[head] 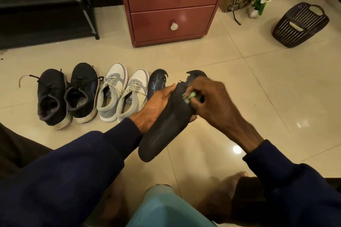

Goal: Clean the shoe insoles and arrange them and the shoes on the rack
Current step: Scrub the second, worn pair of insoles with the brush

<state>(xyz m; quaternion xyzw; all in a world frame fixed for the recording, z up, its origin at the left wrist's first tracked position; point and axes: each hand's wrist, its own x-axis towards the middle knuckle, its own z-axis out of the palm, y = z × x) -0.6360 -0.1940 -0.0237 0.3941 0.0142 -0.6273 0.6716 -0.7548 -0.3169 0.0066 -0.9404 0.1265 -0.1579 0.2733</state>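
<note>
My left hand (pixel 156 105) grips the black insole (pixel 166 130); my right hand (pixel 212 101) pinches a green cloth (pixel 189 96). Risk: hard rubbing may worsen the ragged toe tear.

The blurred right hand (pixel 208 101) hides most of the green cloth (pixel 189 96); the rack (pixel 36 5) runs off-frame.

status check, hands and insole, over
Left hand grips dark insole; right hand pinches green wipe on it. Second insole on floor beside grey shoes. Black shoes alongside; both pairs not yet on rack.
</note>
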